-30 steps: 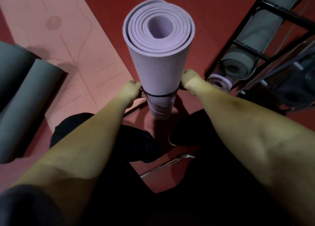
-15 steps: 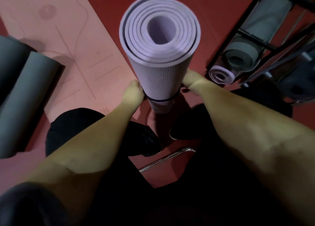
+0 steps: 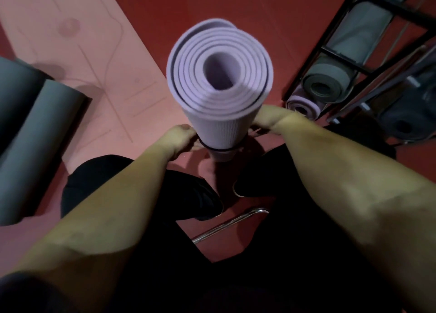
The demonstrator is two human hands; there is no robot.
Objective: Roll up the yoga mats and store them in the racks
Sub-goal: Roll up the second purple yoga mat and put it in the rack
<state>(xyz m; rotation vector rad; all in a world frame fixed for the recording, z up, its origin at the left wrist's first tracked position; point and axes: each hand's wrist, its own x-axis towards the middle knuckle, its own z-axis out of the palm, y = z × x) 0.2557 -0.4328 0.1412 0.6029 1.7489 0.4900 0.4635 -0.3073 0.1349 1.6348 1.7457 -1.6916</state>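
A rolled lilac yoga mat [image 3: 219, 86] stands upright on the red floor between my feet, its spiral end facing the camera. A thin black band [image 3: 220, 149] rings its lower part. My left hand [image 3: 181, 138] pinches the band at the roll's left side. My right hand [image 3: 266, 119] holds the band at the right side, its fingers hidden behind the roll. The black metal rack [image 3: 368, 71] stands at the right with rolled mats in it.
A pink mat [image 3: 77, 60] lies flat at the upper left. Two rolled grey mats [image 3: 35, 138] lie at the left edge. In the rack sit a grey roll [image 3: 325, 83] and a lilac roll [image 3: 303, 106]. A chrome tube [image 3: 231, 223] lies by my feet.
The band has slid further down the lilac roll, and both hands went down with it. The roll's top end has come closer to the camera and leans slightly right.
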